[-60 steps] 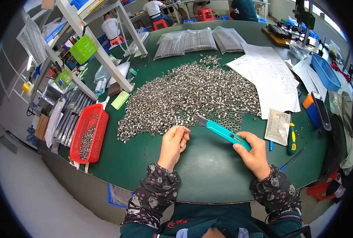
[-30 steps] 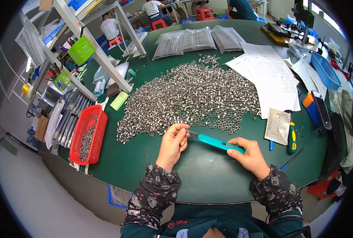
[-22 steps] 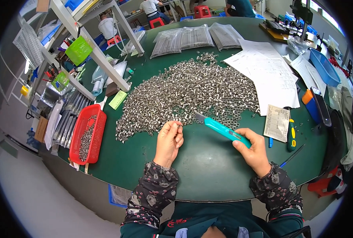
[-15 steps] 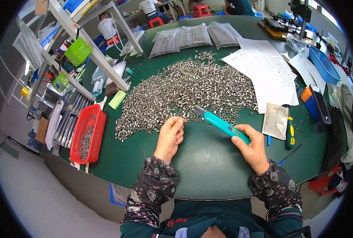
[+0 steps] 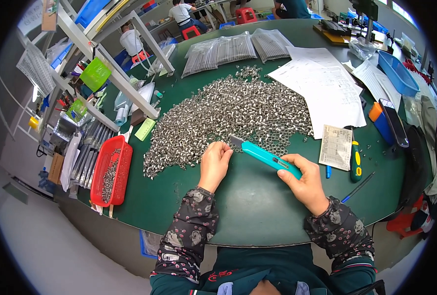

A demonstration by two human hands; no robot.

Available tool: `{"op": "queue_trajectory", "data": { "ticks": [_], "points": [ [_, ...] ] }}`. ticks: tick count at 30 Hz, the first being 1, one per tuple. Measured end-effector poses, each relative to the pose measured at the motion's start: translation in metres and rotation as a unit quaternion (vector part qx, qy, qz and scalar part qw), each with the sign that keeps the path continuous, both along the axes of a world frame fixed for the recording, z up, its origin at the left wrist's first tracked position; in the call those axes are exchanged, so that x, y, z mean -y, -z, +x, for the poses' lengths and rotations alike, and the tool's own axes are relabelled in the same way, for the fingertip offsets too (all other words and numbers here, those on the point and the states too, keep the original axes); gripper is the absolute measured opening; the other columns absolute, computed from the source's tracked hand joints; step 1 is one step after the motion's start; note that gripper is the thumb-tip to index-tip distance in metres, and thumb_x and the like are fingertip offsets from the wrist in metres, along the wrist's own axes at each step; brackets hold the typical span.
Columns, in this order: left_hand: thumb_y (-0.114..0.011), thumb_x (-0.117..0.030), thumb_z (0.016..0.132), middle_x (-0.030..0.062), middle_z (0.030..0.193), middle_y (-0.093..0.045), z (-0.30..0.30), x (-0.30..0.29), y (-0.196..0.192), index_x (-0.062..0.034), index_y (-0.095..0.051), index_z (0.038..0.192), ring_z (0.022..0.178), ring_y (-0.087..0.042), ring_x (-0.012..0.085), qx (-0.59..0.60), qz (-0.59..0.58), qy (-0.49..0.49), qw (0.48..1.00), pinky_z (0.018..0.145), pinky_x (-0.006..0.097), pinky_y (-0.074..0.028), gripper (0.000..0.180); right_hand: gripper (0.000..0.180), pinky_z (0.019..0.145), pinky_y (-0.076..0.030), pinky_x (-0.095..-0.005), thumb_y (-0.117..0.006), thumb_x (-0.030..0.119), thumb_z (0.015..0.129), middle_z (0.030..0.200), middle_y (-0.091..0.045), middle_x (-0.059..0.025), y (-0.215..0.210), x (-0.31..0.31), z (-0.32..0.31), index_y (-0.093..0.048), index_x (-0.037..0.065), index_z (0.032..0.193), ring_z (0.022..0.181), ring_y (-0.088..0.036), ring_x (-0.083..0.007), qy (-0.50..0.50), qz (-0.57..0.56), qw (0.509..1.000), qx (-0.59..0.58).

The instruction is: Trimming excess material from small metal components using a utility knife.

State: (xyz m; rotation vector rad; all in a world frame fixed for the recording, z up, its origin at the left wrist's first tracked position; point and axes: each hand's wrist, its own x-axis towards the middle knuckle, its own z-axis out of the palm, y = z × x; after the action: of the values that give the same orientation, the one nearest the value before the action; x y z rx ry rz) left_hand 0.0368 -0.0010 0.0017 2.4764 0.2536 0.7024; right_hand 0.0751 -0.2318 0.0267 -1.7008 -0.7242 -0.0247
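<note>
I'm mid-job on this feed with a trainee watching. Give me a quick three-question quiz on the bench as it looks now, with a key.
1. Multiple choice: what does the person's right hand hold?
a) a phone
b) a teal utility knife
c) a sheet of paper

2. Fill in the blank: seen from the person's seat, the red basket is to the ____ of the heap of small metal rings.

3. True or false: the knife's blade is out of its handle.

Key: 1 b; 2 left; 3 true.
</note>
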Motion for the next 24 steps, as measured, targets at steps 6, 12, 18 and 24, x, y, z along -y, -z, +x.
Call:
{"op": "queue_trajectory", "data": {
  "ticks": [6,12,18,24],
  "points": [
    [-0.049,-0.012,0.085,0.0019,0.074,-0.048,-0.024,0.003,-0.015,-0.0081,-0.046,0.084,0.055,-0.038,0.0066,-0.004,-0.693,0.141,0.707,0.041,0.017,-0.031,0.005,0.025,0.056,-0.043,-0.029,-0.065,0.018,0.071,0.073,-0.058,-0.0131,0.006,0.0,0.001,-0.058,0.0,0.088,0.062,-0.057,-0.0222,-0.009,-0.03,0.999,0.007],
    [-0.048,-0.009,0.085,0.0052,0.082,-0.049,-0.033,0.001,-0.004,-0.0053,-0.051,0.094,0.057,-0.038,0.0076,0.026,-0.774,0.159,0.613,0.042,0.017,-0.03,0.01,0.024,0.055,-0.043,-0.0291,-0.064,0.018,0.071,0.07,-0.059,-0.0129,0.008,-0.003,-0.001,-0.059,0.001,0.087,0.06,-0.057,-0.0214,-0.042,-0.082,0.995,-0.027],
    [-0.048,-0.014,0.086,0.0018,0.078,-0.048,-0.033,-0.008,0.005,-0.0035,-0.052,0.093,0.056,-0.037,0.0061,0.025,-0.77,0.173,0.613,0.039,0.015,-0.027,0.013,0.025,0.055,-0.043,-0.0278,-0.064,0.019,0.072,0.071,-0.059,-0.0128,0.008,-0.005,-0.001,-0.059,0.0,0.087,0.06,-0.057,-0.0178,-0.076,-0.091,0.992,-0.051],
    [-0.048,-0.016,0.087,0.0011,0.073,-0.046,-0.032,-0.004,0.003,-0.0037,-0.052,0.089,0.053,-0.036,0.0054,0.019,-0.741,0.149,0.655,0.038,0.015,-0.027,0.013,0.024,0.055,-0.043,-0.0277,-0.064,0.019,0.072,0.071,-0.06,-0.0125,0.009,-0.005,0.003,-0.059,0.001,0.087,0.061,-0.057,-0.0169,-0.1,-0.107,0.985,-0.087]
  ]
}}
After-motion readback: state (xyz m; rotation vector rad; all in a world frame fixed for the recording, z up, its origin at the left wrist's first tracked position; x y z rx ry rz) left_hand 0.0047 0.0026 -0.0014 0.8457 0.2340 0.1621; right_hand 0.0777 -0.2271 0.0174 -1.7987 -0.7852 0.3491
